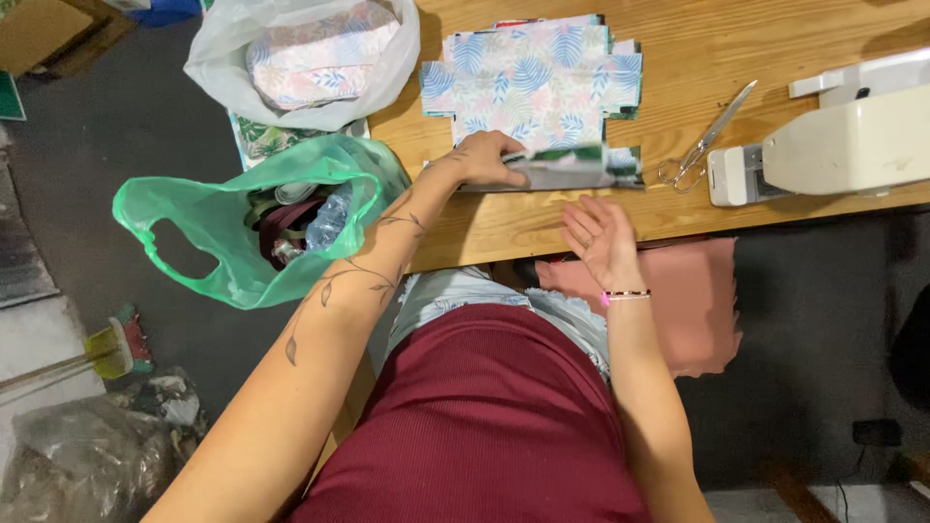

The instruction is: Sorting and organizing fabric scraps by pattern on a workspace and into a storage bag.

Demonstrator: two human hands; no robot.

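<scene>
Left hand: the left hand [487,157] lay on the wooden table [736,39], its fingers closed on the near edge of a small stack of cut fabric pieces [576,169].
Right hand: the right hand [601,237] hovered palm-up just below that stack, fingers spread and loose, gripping nothing.
Fabric pieces: the stack extended to the right from the left fingertips, blurred at its top edge.
Beyond the fingers: a larger pile of leaf-print fabric [535,77] lay flat, apart from the gripped stack.
Right of the fingers: scissors [705,140], then a white sewing machine [843,145].
Left of the fingers: a green plastic bag [232,257] hung open with scraps inside; a white plastic bag [300,58] sat beyond it.
</scene>
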